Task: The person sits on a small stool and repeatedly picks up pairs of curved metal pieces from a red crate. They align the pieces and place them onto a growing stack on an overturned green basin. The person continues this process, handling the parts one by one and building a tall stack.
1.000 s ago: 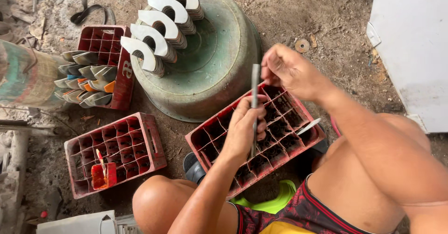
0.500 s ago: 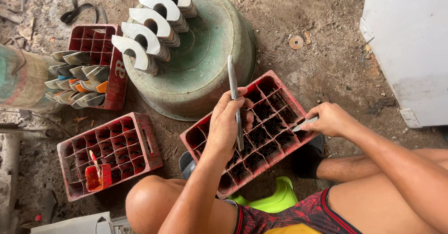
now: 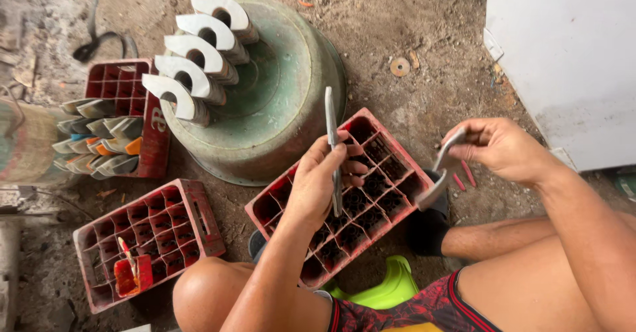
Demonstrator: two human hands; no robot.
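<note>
My left hand [image 3: 318, 183] grips a long flat grey metal strip [image 3: 331, 123] that stands upright over a red plastic crate [image 3: 397, 193] with many square cells, resting between my legs. My right hand [image 3: 503, 148] is off the crate's right corner and holds a curved grey metal piece [image 3: 440, 173] by its upper end. Both hands are closed on their pieces and apart from each other.
An upturned green basin [image 3: 285, 107] carries several curved white-faced pieces [image 3: 199, 57] in a row. A second red crate [image 3: 149, 239] lies at the left front, a third [image 3: 119, 87] with stacked pieces at far left. A white panel [image 3: 570, 60] stands at right.
My right hand let go of the strip, dropped to the crate's right side and now lifts a curved metal piece. My left hand keeps the strip upright.
</note>
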